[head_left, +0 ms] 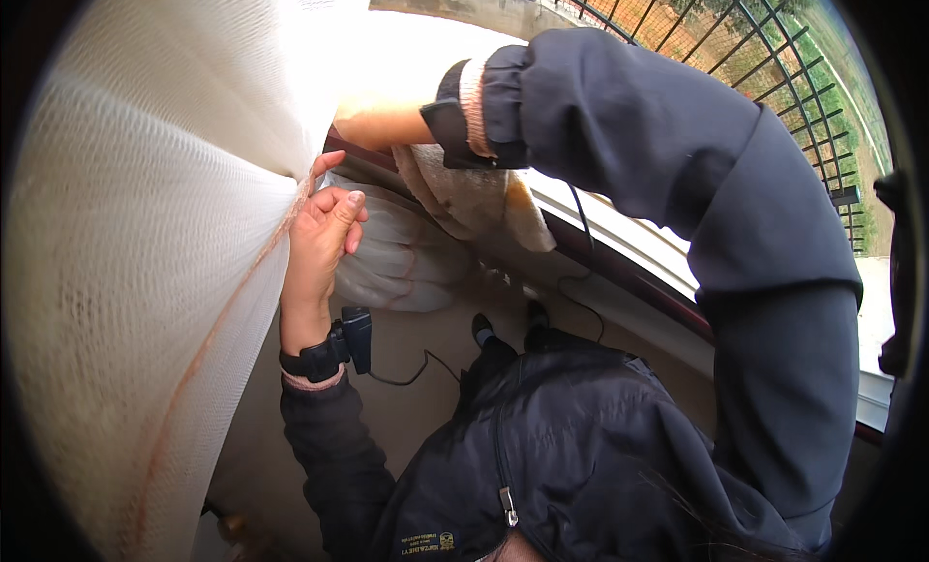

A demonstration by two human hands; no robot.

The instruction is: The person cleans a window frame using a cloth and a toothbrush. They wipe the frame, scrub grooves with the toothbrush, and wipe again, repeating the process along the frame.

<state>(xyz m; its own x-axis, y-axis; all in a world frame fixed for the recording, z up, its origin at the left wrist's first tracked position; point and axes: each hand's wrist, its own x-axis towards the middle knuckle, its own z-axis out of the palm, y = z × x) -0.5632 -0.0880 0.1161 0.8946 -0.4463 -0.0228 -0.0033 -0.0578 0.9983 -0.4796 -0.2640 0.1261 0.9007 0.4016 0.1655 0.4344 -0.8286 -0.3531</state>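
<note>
A sheer white curtain (164, 184) with a pinkish edge fills the left side. Its edge is drawn into a pucker at my left hand (329, 218), whose fingers are curled in and appear to grip it, the index finger sticking out past the edge. My right arm bends across the upper right toward the bright window opening. Only the wrist and back part of my right hand (373, 123) show; the fingers are hidden behind the curtain. Beneath that wrist a beige fuzzy cloth (464, 199) hangs over the dark red frame; whether my right hand touches it cannot be seen.
More sheer white fabric (397, 262) bunches low behind my left hand. A white window sill (639, 243) with a dark red edge runs down to the right. Outside stands a black metal fence (774, 59). Black cables (581, 213) hang near the sill and from my left wrist device.
</note>
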